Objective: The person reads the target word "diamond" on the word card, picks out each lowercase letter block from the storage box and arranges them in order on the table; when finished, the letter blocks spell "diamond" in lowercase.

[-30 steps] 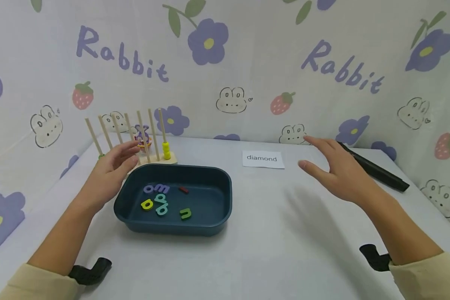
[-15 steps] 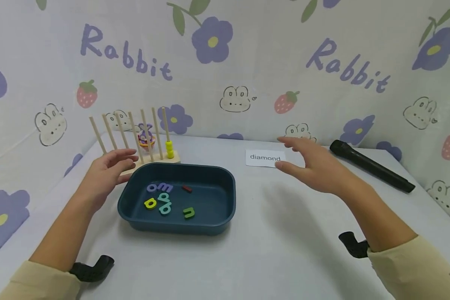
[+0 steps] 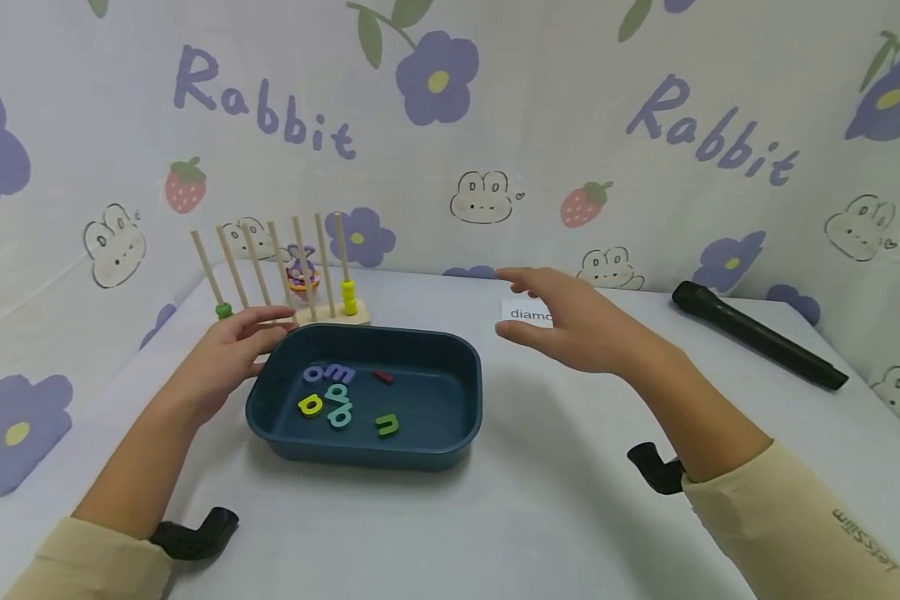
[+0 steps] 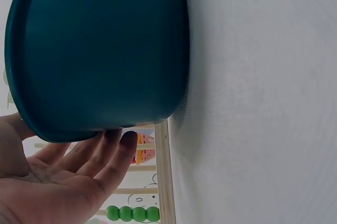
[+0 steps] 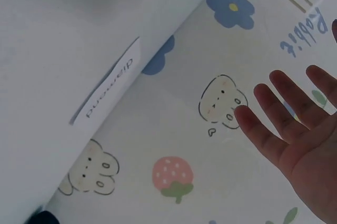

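Observation:
A dark teal plastic tray (image 3: 375,454) sits on the white table, holding several small coloured letters. Among them are a purple m (image 3: 340,372), a yellow letter (image 3: 318,409), a green n (image 3: 394,423), teal letters and a dark red stick-like piece (image 3: 383,377). My left hand (image 3: 228,362) is at the tray's back left corner, fingers extended along the outer wall (image 4: 105,50); whether they press on it I cannot tell. Over the table my right hand (image 3: 581,325) hovers with spread fingers, holding nothing. It partly covers a white card (image 3: 521,312) printed "diamond", fully readable in the right wrist view.
Behind the tray stands a wooden rack (image 3: 360,317) with upright rods, yellow beads (image 3: 348,297) and green beads (image 4: 126,213). A small purple toy figure (image 3: 302,271) is behind it. A black microphone-like stick (image 3: 761,337) lies at the right. A rabbit-print cloth hangs behind.
My right hand has moved left, from beside the card to in front of it. My left hand has come closer to the tray's corner. The view has turned slightly right.

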The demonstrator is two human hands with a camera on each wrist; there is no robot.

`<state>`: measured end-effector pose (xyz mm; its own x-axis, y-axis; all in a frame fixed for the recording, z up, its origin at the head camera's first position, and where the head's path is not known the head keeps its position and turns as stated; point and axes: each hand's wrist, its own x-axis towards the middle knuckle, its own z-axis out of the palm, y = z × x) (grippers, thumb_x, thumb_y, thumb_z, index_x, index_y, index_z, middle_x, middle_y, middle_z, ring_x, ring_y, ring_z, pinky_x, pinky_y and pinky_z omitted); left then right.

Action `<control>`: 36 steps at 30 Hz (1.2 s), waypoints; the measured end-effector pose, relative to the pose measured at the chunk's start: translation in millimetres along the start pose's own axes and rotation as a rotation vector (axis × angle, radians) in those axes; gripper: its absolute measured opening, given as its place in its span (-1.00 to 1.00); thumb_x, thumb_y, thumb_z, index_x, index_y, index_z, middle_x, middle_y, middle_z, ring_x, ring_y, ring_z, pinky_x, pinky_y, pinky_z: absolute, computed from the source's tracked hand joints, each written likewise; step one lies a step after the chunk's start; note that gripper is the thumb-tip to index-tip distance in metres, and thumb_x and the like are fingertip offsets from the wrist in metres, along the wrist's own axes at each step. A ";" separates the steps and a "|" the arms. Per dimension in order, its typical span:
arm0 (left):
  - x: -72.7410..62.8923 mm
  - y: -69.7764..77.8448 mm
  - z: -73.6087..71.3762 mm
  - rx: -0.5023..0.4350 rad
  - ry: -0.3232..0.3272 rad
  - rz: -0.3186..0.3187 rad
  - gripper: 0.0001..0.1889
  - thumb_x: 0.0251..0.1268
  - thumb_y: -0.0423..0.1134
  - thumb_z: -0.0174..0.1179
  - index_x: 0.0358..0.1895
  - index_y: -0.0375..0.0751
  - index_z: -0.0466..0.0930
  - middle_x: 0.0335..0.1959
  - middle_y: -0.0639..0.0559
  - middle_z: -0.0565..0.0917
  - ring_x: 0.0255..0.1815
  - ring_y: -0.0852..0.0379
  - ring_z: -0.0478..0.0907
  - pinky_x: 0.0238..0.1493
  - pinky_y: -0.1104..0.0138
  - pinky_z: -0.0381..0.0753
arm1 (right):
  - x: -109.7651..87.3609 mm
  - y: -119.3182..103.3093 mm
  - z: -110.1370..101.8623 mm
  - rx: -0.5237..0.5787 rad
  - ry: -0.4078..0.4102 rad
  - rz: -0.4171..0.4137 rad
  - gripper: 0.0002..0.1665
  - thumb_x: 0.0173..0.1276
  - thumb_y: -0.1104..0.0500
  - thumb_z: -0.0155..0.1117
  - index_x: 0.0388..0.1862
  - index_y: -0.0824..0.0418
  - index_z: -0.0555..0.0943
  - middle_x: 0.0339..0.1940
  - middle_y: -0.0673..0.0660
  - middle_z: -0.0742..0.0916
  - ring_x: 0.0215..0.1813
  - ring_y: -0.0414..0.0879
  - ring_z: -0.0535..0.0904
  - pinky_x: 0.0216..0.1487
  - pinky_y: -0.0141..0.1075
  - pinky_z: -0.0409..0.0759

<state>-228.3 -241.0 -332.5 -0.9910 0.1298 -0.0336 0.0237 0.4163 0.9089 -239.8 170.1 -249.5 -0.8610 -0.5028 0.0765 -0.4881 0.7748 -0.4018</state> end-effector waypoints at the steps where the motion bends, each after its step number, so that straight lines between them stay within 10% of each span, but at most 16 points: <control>1: 0.0 0.0 0.2 0.004 -0.008 -0.004 -0.42 0.70 -0.04 -0.09 0.63 -0.15 0.15 0.58 -0.31 0.30 0.53 -0.33 0.32 0.48 -0.30 0.30 | 3.0 -2.8 1.2 0.002 -0.008 -0.007 -0.14 0.51 -0.12 0.28 0.67 0.03 0.21 0.51 0.20 0.50 0.54 0.16 0.38 0.48 0.21 0.42; 15: 1.5 -7.3 -1.1 -0.092 -0.152 -0.063 -0.32 0.67 -0.12 -0.04 0.70 0.02 -0.08 0.61 -0.37 0.20 0.60 -0.38 0.15 0.50 -0.44 0.05 | 42.0 -39.0 18.0 0.011 -0.091 -0.092 -0.31 0.49 -0.06 0.29 0.54 0.02 0.41 0.39 0.09 0.62 0.40 0.05 0.53 0.37 0.06 0.57; 36: 5.6 -25.4 -12.0 -0.258 -0.205 -0.087 -0.41 0.65 -0.29 -0.09 0.66 -0.10 0.10 0.63 -0.27 0.19 0.62 -0.31 0.12 0.61 -0.29 0.02 | 106.3 -79.3 43.7 0.118 -0.274 -0.128 -0.57 0.44 0.07 0.35 0.27 -0.02 0.67 0.11 0.11 0.75 0.18 0.02 0.67 0.12 -0.14 0.72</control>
<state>-236.1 -261.7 -350.8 -0.9400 0.2932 -0.1745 -0.1198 0.1953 0.9734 -286.4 38.4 -249.4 -0.7152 -0.6904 -0.1087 -0.5564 0.6566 -0.5092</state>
